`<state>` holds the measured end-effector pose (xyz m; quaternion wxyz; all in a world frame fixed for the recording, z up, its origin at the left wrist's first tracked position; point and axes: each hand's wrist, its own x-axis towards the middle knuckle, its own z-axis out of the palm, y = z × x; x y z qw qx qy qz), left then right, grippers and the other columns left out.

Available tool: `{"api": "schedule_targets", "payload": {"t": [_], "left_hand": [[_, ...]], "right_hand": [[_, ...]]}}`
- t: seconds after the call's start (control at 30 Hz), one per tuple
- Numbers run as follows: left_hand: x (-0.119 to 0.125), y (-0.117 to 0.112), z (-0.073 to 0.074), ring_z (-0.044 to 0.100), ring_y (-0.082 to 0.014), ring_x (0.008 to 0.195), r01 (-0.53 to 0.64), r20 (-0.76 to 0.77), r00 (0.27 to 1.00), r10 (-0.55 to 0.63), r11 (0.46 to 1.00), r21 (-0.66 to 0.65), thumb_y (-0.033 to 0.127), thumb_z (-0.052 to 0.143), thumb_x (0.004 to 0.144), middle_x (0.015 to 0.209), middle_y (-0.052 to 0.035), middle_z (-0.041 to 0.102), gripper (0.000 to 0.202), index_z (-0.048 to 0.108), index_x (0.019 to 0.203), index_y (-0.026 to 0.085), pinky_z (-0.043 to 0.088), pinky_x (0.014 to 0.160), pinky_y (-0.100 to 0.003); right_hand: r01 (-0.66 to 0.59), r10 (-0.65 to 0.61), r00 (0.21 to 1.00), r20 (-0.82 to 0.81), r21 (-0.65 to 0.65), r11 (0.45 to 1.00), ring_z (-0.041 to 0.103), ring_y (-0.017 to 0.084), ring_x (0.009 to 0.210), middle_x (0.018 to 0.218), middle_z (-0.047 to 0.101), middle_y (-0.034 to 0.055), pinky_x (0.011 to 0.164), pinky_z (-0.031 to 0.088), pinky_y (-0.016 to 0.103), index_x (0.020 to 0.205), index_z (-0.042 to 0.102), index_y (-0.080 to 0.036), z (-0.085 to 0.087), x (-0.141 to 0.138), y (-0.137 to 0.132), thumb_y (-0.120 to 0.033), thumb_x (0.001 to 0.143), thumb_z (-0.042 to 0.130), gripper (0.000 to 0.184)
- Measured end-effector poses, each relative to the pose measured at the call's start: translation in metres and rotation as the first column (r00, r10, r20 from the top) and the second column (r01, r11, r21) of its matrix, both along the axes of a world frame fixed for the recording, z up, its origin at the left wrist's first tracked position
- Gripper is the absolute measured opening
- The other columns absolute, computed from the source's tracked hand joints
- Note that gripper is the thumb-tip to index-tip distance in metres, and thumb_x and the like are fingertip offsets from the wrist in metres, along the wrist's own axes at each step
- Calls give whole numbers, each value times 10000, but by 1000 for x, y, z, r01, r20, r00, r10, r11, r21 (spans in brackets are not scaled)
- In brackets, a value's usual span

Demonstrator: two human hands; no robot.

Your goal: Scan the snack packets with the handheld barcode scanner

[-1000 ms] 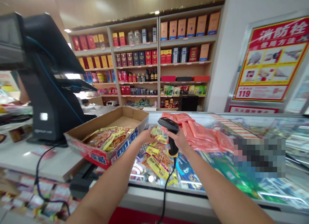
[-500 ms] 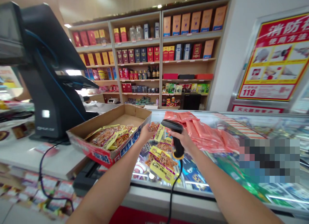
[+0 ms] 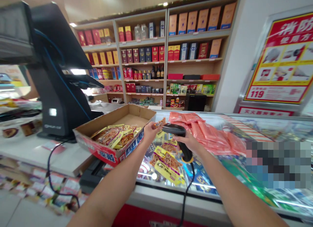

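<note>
Black scanner [image 3: 175, 129]: in the right hand, nose pointing left at the held packet; handle slants down to the right, yellow ring at its foot.
Right hand [image 3: 190, 141]: clamped on the scanner, fingers around the upper handle; trigger finger too small to tell.
Right arm [image 3: 232, 183]: enters from bottom right, forearm slanting up and left.
Held packet [image 3: 160, 122]: raised above the counter [image 3: 156, 196], tilted, just beyond the scanner's nose; partly hidden, can't tell if they touch.
Left hand [image 3: 150, 132]: fingertips together, pinching the packet's left end; near the carton's right wall.
Left arm [image 3: 116, 178]: enters from the bottom, left of centre, slanting up and right.
Loose packets [image 3: 168, 163]: on the glass below both hands, yellow, overlapping.
Carton [image 3: 95, 148]: left of the left hand, open top, more yellow packets inside.
Pink packets [image 3: 207, 134]: piled behind and right of the right hand.
Cord [image 3: 185, 196]: hangs from the handle over the counter's front edge.
</note>
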<state>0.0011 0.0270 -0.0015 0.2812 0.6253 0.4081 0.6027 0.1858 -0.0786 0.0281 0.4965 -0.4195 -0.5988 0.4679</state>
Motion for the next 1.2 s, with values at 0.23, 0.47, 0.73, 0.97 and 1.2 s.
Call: {"api": "schedule_targets", "payload": {"t": [0.23, 0.47, 0.73, 0.97, 1.2], "left_hand": [[3, -8, 2, 468, -83, 537, -36, -106, 994, 39, 999, 31, 209, 657, 611, 561, 62, 533, 104, 626, 693, 152, 347, 545, -194], [2, -7, 3, 466, -85, 539, -63, -124, 990, 66, 998, 30, 223, 674, 620, 579, 57, 541, 122, 638, 709, 148, 347, 551, -199], [6, -22, 14, 502, -114, 595, -186, -251, 946, 205, 978, 99, 214, 659, 684, 612, 37, 559, 84, 640, 752, 168, 356, 602, -224], [-23, -46, 79, 604, -153, 716, -345, -189, 914, 358, 933, 98, 247, 666, 725, 774, -23, 662, 158, 630, 855, 163, 441, 689, -254], [-105, -55, 113, 503, -329, 1230, -669, -394, 671, 628, 742, 44, 261, 680, 744, 1307, -232, 531, 632, 447, 1304, 81, 415, 985, -428]], "right_hand": [[6, -6, 1000, -2, -7, 1000, 566, 159, 360, 508, 605, -20, 358, 457, 271, 761, 594, -188, -2, -1, 1, -370, 626, 740, 269], [-9, 9, 1000, 5, -29, 1000, 561, 158, 353, 500, 603, -28, 357, 455, 271, 762, 602, -182, -4, 0, 2, -337, 626, 720, 237], [16, -17, 1000, -20, -18, 1000, 545, 154, 344, 414, 580, -4, 366, 443, 259, 678, 608, -179, 2, -2, -2, -386, 639, 717, 237], [20, -22, 998, -55, -26, 999, 540, 146, 357, 438, 590, -3, 366, 430, 249, 687, 601, -169, 29, -24, -6, -382, 599, 720, 259], [-47, 48, 998, -34, 6, 999, 551, 143, 366, 495, 605, -1, 361, 427, 249, 668, 590, -167, 57, -61, -7, -366, 611, 694, 231]]}}
